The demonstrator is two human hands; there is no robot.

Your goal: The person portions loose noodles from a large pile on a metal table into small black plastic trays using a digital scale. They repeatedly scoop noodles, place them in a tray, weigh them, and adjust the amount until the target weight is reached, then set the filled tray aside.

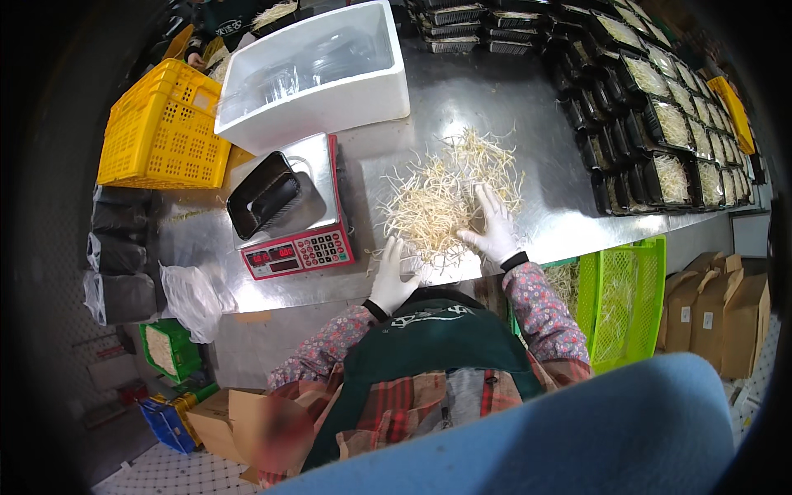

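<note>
A loose pile of bean sprouts (425, 202) lies on the steel table in front of me. My left hand (393, 280), in a white glove, is at the pile's near left edge with its fingers stretched and apart. At the near right side, my right hand (497, 229), also white-gloved, touches the sprouts with its thumb and fingers spread. To the left stands a red digital scale (299, 247) with a steel top. A black plastic tray (264, 195) rests tilted on that scale, and I see no sprouts in it.
A white foam box (309, 103) with clear plastic inside stands behind the scale, beside a yellow crate (165, 128). Stacked sprout packs (668, 124) line the table's right. A plastic bag (194, 297) hangs over the front edge. A green crate (623, 301) stands below, right.
</note>
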